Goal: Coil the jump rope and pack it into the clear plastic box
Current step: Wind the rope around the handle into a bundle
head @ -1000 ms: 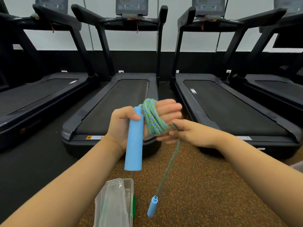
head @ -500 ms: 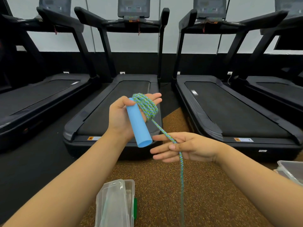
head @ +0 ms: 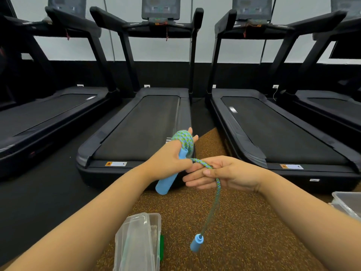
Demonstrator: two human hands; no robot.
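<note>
Where left hand (head: 166,163) grips, braided rope (head: 182,138) loops.

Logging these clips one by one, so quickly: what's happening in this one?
A person is coiling a jump rope in front of a row of treadmills. The left hand grips one blue handle, with loops wound around its fingers. The right hand pinches the loose stretch between thumb and fingers, and the other handle dangles above the floor. The clear plastic box sits on the floor below the left forearm; the rope is not yet in it.
</note>
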